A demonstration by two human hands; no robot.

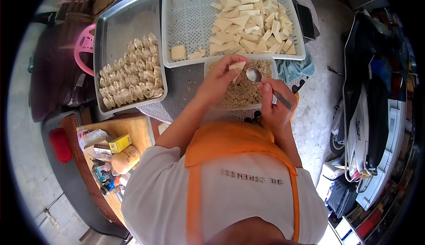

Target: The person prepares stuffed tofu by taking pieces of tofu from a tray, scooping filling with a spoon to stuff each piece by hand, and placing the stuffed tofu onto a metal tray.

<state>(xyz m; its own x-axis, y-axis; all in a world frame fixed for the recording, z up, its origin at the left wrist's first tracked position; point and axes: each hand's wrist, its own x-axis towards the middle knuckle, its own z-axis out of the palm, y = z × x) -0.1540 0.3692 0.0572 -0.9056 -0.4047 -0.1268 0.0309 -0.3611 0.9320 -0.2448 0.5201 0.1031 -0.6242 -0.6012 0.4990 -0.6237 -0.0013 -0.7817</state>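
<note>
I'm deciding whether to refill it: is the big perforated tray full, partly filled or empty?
Partly filled. Cut pale pieces are heaped on the right side of the perforated tray, while much of its left bottom shows bare.

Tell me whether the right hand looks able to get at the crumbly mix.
Likely yes: the right hand holds a spoon over the open tub, and no lid covers the crumbly mix.

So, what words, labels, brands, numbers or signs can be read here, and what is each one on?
"SHE SSRENSS": on the white shirt, seen upside down; its end is unclear.
Too small or blurred: lettering on the white panel at right.
Also unreadable: print on the yellow box and the peach-coloured bottle.
</note>
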